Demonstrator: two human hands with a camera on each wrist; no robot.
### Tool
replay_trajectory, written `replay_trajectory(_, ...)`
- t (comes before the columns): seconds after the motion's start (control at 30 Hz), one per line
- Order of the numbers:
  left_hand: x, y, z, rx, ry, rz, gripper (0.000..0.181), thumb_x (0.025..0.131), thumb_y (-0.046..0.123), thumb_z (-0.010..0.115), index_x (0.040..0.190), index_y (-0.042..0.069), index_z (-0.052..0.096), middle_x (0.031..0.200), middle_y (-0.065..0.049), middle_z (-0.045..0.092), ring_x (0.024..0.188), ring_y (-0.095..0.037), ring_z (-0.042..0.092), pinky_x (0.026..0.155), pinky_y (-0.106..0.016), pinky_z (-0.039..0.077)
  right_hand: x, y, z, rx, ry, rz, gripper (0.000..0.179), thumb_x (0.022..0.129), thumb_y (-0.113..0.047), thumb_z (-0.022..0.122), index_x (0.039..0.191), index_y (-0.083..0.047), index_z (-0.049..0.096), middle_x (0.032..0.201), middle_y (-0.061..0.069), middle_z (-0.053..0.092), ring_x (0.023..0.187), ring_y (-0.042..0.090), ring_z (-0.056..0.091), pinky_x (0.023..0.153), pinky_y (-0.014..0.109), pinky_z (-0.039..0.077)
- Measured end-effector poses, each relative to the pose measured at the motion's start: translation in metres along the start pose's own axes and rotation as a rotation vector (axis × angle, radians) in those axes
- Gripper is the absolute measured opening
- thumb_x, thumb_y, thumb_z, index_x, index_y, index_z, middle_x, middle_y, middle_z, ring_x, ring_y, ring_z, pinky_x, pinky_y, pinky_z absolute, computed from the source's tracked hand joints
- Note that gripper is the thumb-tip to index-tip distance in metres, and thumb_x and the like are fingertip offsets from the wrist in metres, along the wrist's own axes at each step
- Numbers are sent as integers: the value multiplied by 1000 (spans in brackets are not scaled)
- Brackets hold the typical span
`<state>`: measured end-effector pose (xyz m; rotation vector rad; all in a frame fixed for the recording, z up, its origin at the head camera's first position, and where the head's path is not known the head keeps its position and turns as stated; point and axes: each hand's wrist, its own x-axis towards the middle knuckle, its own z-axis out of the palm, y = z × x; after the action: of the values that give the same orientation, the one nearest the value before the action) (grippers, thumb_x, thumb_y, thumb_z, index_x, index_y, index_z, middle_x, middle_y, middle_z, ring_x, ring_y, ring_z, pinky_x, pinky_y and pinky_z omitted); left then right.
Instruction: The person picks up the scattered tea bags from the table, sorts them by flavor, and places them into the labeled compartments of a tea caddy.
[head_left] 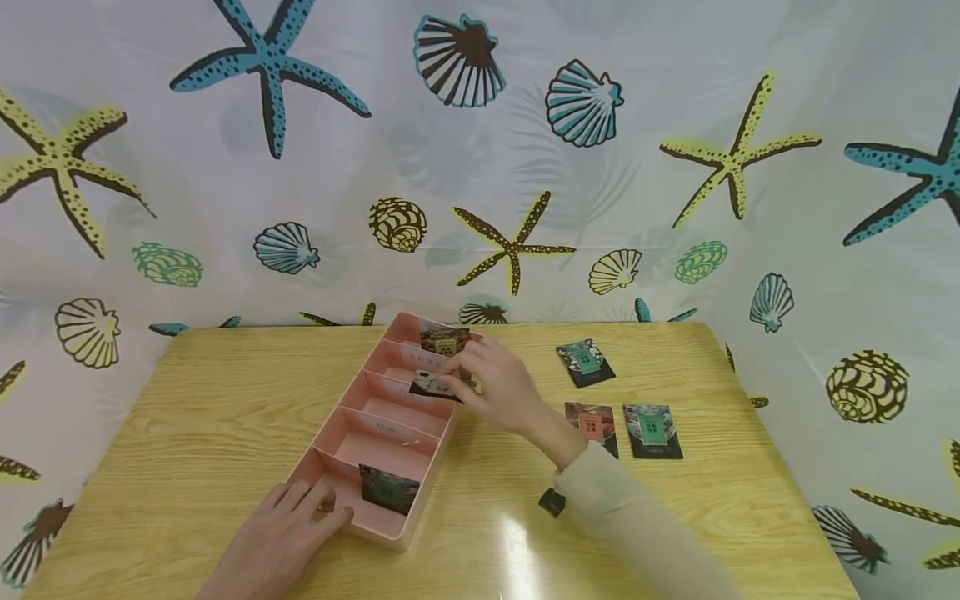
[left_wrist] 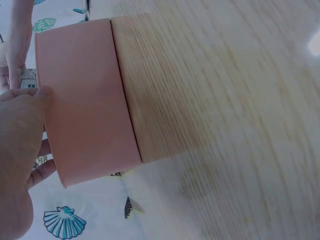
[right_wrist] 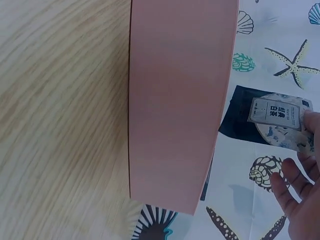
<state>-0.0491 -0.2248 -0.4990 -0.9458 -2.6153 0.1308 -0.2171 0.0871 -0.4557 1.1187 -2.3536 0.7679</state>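
Note:
A long pink divided box lies slanted across the wooden table. My left hand grips its near left corner, thumb and fingers at the rim in the left wrist view. Over the middle compartments, my right hand pinches a tea sachet by one end; its pale label and dark lower part show in the right wrist view. A green-labelled sachet stands in the nearest compartment. The farthest compartment holds a sachet with a yellowish label.
Right of the box lie a green-labelled sachet, a red-labelled one partly behind my right wrist, and another green-labelled one. A small black piece shows beside the sleeve. A patterned curtain rises behind the table.

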Motion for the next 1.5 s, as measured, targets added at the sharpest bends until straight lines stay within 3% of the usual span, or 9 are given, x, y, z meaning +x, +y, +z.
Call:
replay_trajectory(0.4,-1,1,-2,-34,-29,-14,75,65,92,69,103,27,61,98,3,54,86,-17,51,75,-41,51,11,-10,21,-23,-70,24,16,100,-29,72,105,-16,76,95,-1,76,83,15,60,74,27,47)
replay_trajectory(0.63,-1,2,-1,-19,-19,-7,72,66,90,69,102,28,62,98,4,55,87,-16,51,75,-40,51,6,-8,37,-36,-180,57,20,103,-35,66,109,-18,76,104,-3,79,86,15,62,74,29,49)
replay_trajectory(0.87,-1,4,-1,-25,-20,-16,75,66,93,67,102,28,62,97,4,54,86,-15,50,75,-40,50,5,-4,43,-50,-287,100,23,103,-39,66,111,-20,77,103,-6,79,89,15,62,73,27,48)
replay_trajectory(1.03,-2,5,1,-7,-2,-12,73,65,91,69,101,28,60,97,5,53,85,-15,49,74,-39,49,5,-2,43,-79,-319,102,21,103,-39,67,113,-22,76,112,-6,77,96,17,63,80,30,51)
replay_trajectory(1.27,-2,5,3,-2,17,-6,70,66,87,72,102,28,60,97,4,53,86,-16,50,74,-39,50,1,4,33,-213,-328,38,26,104,-42,64,119,-24,74,116,-5,74,96,15,64,84,31,52)
replay_trajectory(1.5,-1,6,1,11,11,-6,58,72,75,77,102,28,61,97,5,54,86,-15,51,76,-39,51,-9,10,11,-167,-327,71,34,101,-47,66,122,-21,74,113,-1,72,102,17,66,89,35,56)
